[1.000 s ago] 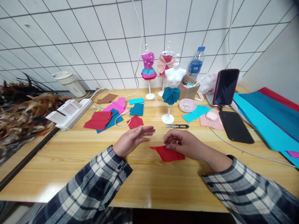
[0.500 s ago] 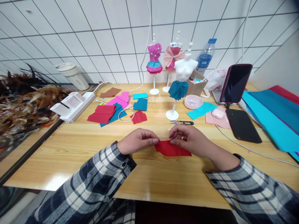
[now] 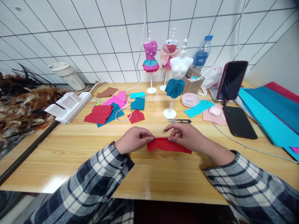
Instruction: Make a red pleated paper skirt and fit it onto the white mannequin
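Note:
A small red paper piece (image 3: 167, 145) lies stretched flat on the wooden table (image 3: 149, 174) near the front edge. My left hand (image 3: 134, 140) pinches its left end with curled fingers. My right hand (image 3: 187, 137) pinches its upper right part, fingers closed on the paper. Both arms wear plaid sleeves. Just beyond my right hand lie small black thread snips (image 3: 179, 121). Behind them stands a white mannequin bust with a teal pleated skirt (image 3: 175, 82).
Two dressed mini mannequins (image 3: 150, 59) and a water bottle (image 3: 201, 54) stand by the tiled wall. Red, pink and teal paper scraps (image 3: 109, 110), a white power strip (image 3: 68, 107), a pink bowl (image 3: 191, 100), two phones (image 3: 232, 81), large coloured sheets (image 3: 273, 112) and feathers (image 3: 21, 105) surround the work area.
My left hand went from open beside the paper to pinching its left end. The red piece has been pulled out longer and flatter between both hands.

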The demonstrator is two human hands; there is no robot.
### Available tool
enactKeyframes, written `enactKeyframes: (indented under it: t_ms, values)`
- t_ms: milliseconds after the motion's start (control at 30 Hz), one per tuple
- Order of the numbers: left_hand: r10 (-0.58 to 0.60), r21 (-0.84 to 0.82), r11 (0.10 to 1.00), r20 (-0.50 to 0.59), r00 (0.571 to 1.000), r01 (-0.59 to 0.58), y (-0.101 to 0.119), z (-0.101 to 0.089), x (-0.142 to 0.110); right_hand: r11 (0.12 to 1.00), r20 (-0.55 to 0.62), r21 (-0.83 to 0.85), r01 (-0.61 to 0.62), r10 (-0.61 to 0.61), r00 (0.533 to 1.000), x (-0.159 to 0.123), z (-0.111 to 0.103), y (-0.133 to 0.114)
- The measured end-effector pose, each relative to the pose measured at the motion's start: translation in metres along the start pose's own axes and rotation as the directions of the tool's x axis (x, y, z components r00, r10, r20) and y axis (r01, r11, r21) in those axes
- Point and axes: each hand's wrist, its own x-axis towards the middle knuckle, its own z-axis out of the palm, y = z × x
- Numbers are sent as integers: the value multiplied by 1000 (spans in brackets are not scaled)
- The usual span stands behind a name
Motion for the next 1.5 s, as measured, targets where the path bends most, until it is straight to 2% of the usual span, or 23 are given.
enactKeyframes:
  t_ms: [233,333,433,533,733,867,1033,1167,1233,1333,1400,1433,1500]
  values:
    - [65,60,996,1,998,-64,2,2,0,995,-14,-34,97,-98,995,-1,3,-3]
    - [67,69,995,7,998,-67,2,4,0,995,-24,-20,96,-97,995,-1,3,-4]
    - [67,106,992,-6,998,-66,4,1,-1,999,-2,6,42,-42,999,0,0,-2]
    - [95,184,979,-46,994,-85,4,-6,-2,999,75,40,-9,6,997,0,-9,4]
    - [110,276,958,-88,990,-82,-5,-21,0,971,205,174,-165,129,970,3,-28,25]
    - [95,265,961,-60,994,-76,-4,-25,1,974,180,177,-143,111,977,5,-31,33]
    - [41,161,986,9,999,-42,-5,-20,1,988,160,124,-90,69,985,6,-31,26]
    - [-9,87,996,66,998,3,-6,-10,0,1000,-15,-19,-13,13,1000,7,-32,22]
    - [49,76,995,157,986,-62,-4,-6,-2,981,-80,-192,-4,-12,997,7,-30,21]
    - [280,168,935,192,941,-313,1,-1,-4,861,-46,-506,61,-98,994,7,-19,14]
    - [460,323,810,167,872,-489,4,2,-4,787,22,-595,162,-185,982,8,-11,8]
    - [514,402,739,183,838,-541,4,3,-3,770,31,-603,208,-238,971,9,-9,7]
    - [531,510,636,255,808,-579,3,5,0,766,-39,-601,228,-313,949,10,-9,7]
